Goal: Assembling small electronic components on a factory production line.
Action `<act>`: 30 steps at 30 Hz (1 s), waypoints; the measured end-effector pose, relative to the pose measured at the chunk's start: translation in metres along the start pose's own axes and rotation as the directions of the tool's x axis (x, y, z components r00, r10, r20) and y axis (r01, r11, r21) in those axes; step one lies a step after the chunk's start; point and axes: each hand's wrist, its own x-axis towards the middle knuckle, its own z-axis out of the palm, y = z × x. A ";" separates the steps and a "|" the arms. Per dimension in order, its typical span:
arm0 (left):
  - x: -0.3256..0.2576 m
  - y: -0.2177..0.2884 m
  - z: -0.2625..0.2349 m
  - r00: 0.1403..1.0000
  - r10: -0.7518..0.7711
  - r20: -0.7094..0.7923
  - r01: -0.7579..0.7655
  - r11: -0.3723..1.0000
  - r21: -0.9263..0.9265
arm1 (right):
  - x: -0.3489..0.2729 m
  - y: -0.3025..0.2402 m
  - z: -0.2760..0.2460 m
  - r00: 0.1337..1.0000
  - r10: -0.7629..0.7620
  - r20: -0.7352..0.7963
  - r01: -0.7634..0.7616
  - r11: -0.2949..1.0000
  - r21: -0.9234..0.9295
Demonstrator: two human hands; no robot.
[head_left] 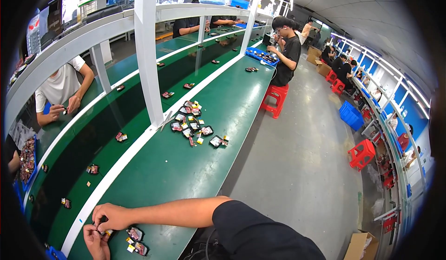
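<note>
My left hand (95, 240) and my right hand (110, 216) meet at the near left end of the green workbench (186, 167), fingers pinched together on a small dark part with a yellow tab (103, 231). Just right of my hands lie two more small dark parts with pink and yellow labels (136, 240). My right forearm reaches across from the lower right in a black sleeve.
A pile of several similar small parts (193, 123) lies farther up the bench. A dark conveyor belt (102, 134) with scattered parts runs on the left behind a white rail. Other people sit along the line; red stools (275, 98) and blue crates (349, 115) stand in the aisle.
</note>
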 end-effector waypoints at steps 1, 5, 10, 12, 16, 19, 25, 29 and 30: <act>0.000 0.000 0.002 1.000 0.005 -0.027 -0.005 1.000 0.007 | 0.000 0.001 0.000 1.000 -0.001 0.000 0.001 1.000 -0.001; 0.003 -0.002 -0.004 0.999 -0.001 -0.040 0.003 0.998 0.064 | 0.000 0.000 0.000 1.000 0.007 0.009 -0.007 1.000 -0.004; -0.001 0.006 0.008 0.999 0.009 -0.036 -0.008 0.999 0.033 | 0.001 0.003 0.001 1.000 0.014 0.012 -0.014 1.000 0.008; -0.002 0.007 0.008 1.000 0.015 -0.026 -0.014 0.999 0.029 | 0.001 0.004 0.001 0.999 0.037 0.011 -0.038 0.998 0.044; -0.002 0.005 0.004 1.000 0.013 0.011 -0.013 1.000 0.000 | 0.002 0.008 0.002 0.999 0.046 0.010 -0.046 0.998 0.044; 0.000 0.003 0.001 1.000 0.000 0.004 0.000 1.000 0.007 | 0.003 0.013 0.004 1.000 0.027 -0.013 -0.026 0.996 0.080; -0.003 0.013 -0.008 0.996 -0.051 0.076 0.060 0.990 -0.126 | 0.009 0.023 0.009 0.995 0.069 0.069 -0.080 0.983 0.165; -0.003 0.010 0.001 0.998 -0.030 0.056 0.033 0.998 -0.056 | 0.010 0.030 0.006 0.989 0.090 0.116 -0.116 0.965 0.235; -0.003 0.007 0.003 1.000 -0.001 0.009 0.001 1.000 0.013 | 0.010 0.031 0.006 0.990 0.092 0.103 -0.113 0.969 0.221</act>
